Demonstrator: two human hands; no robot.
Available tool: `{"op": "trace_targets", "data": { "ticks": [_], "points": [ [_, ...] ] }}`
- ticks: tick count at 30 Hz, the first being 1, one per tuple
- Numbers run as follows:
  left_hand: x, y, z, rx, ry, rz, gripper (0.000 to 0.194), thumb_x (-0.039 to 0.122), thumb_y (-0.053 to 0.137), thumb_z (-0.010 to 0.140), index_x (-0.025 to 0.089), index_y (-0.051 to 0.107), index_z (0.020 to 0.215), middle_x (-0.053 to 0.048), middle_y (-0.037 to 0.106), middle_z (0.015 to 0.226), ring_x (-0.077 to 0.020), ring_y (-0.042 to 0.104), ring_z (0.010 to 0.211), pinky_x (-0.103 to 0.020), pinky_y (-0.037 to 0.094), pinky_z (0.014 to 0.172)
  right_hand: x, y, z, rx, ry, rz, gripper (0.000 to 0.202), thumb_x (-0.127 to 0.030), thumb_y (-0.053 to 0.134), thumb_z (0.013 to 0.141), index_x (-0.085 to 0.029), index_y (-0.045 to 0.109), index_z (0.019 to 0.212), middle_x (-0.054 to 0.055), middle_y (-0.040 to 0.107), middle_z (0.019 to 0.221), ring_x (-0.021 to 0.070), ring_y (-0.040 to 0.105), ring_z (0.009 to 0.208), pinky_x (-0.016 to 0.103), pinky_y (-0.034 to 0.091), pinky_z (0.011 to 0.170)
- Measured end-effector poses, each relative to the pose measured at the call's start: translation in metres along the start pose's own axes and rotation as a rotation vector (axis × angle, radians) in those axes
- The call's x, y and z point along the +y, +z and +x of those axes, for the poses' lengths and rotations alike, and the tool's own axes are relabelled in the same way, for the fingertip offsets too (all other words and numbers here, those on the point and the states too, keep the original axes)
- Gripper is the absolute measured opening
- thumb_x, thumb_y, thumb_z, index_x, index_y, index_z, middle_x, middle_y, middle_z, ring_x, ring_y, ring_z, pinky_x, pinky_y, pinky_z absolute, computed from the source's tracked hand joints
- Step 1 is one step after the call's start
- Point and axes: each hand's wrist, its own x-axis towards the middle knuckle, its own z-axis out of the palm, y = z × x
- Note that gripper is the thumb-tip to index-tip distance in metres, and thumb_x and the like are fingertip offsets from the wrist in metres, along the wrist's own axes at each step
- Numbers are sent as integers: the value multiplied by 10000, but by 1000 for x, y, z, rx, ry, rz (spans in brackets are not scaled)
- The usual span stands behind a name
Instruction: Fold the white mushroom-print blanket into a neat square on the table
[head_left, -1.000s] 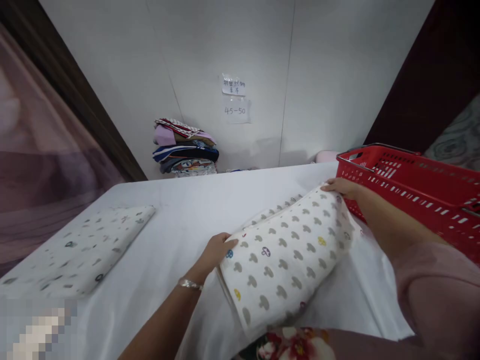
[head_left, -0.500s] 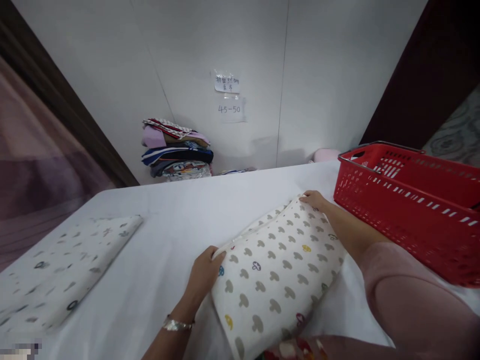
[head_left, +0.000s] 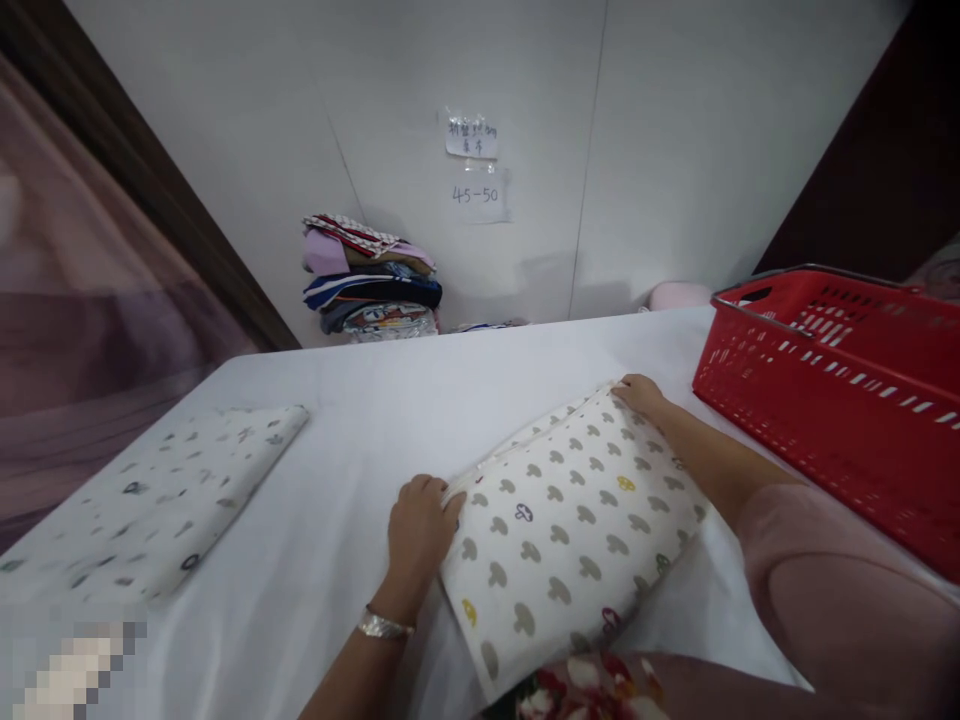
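A folded white cloth with a grey mushroom print (head_left: 570, 520) lies on the white-covered table (head_left: 352, 440) in front of me. My left hand (head_left: 421, 525), with a silver bracelet at the wrist, grips its far left corner between thumb and fingers. At its far right corner, my right hand (head_left: 640, 393) pinches the edge. The cloth's near edge reaches my body. To the left lies another folded white cloth with small dark prints (head_left: 172, 490), apart from both hands.
A red plastic basket (head_left: 840, 420) stands at the table's right side, close to my right forearm. Beyond the far edge is a stack of folded clothes (head_left: 371, 280) against the wall. Paper signs (head_left: 480, 195) are taped there. A sheer curtain (head_left: 97, 280) hangs at the left.
The whole view has shifted slightly, with things appearing farther right. My left hand has turned a little over the cloth's corner; both hands keep hold of it.
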Motion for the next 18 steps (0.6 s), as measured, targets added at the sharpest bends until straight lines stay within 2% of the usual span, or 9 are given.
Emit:
{"op": "trace_targets", "data": {
  "ticks": [3,7,11,13,16,18],
  "points": [
    [-1,2,0,-53,-87,-91,337,435,477,817,166,573,996,-92,605,1030,-226,536,960,-310,393,787,-1,-1,1,-10,-6,-27,246,-294,561,742,-127,662,892,139,650,941,261,585,898,317,433,755],
    [-1,-9,1,-176,-130,-250,269,428,475,809,195,588,880,-41,650,865,-177,574,762,-270,385,657,-3,-6,3,-10,-19,-28,221,-266,577,711,-121,662,855,124,657,895,241,587,860,290,427,732],
    [-16,-28,16,-45,-60,-377,311,467,469,806,204,613,890,-15,659,837,-154,572,735,-242,384,637,-12,-9,4,117,-79,100,273,-324,509,771,-148,633,938,68,653,929,192,582,847,250,415,710],
    [-28,-30,29,-63,-77,-335,311,456,477,799,190,624,866,-23,661,829,-157,571,733,-241,377,629,-21,-5,5,158,-94,138,280,-340,492,785,-152,630,938,62,654,924,188,581,836,248,411,693],
    [-43,-23,47,-183,-107,-214,272,405,493,789,166,623,777,-41,657,785,-163,567,716,-247,358,616,-33,7,8,100,-89,73,235,-307,538,747,-156,647,891,78,660,918,210,580,848,262,408,689],
    [-48,-18,53,-180,-92,-170,259,394,498,787,167,624,793,-51,659,823,-168,569,746,-249,355,630,-36,16,12,75,-75,37,231,-299,549,738,-167,651,898,85,662,928,223,582,857,272,412,687]
  ]
}}
